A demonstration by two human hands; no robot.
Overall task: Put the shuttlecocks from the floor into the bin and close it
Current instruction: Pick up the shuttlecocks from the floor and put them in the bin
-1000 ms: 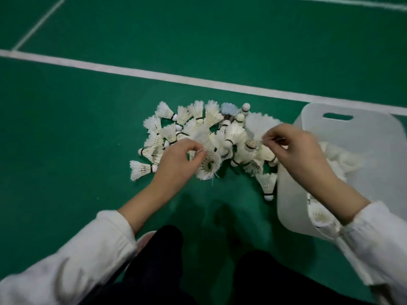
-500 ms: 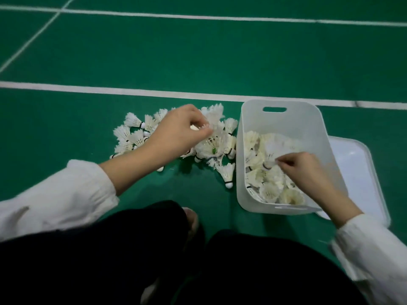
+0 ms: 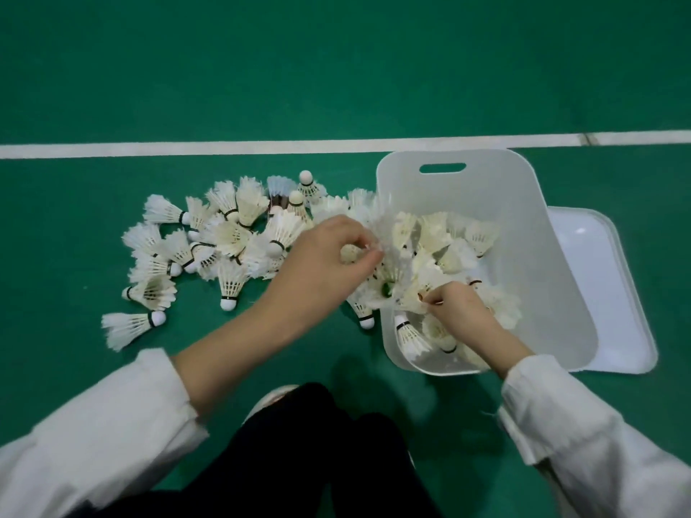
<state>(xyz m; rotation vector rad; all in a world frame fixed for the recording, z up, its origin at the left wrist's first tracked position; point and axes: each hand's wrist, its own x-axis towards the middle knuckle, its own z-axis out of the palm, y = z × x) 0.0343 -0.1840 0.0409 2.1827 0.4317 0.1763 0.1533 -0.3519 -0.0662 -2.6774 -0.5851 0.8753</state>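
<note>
Several white feather shuttlecocks (image 3: 228, 241) lie in a pile on the green court floor, left of a translucent white bin (image 3: 523, 203). More shuttlecocks (image 3: 441, 237) lie inside the open bin. My left hand (image 3: 329, 256) is at the bin's left rim, fingers pinched on a blurred bunch of shuttlecocks (image 3: 389, 256) over the rim. My right hand (image 3: 460, 304) is down inside the bin, fingers pinched on a shuttlecock's feathers. The bin's white lid (image 3: 605, 293) lies flat on the floor, partly under the bin's right side.
A white court line (image 3: 187, 147) runs across the floor behind the pile and bin. My dark-trousered knees (image 3: 318, 454) and a shoe tip (image 3: 273, 398) are at the bottom centre. Green floor extends all around.
My left hand has carried a bunch of shuttlecocks rightward from the pile to the bin's rim. My right hand stays inside the bin, a little lower and nearer its left side.
</note>
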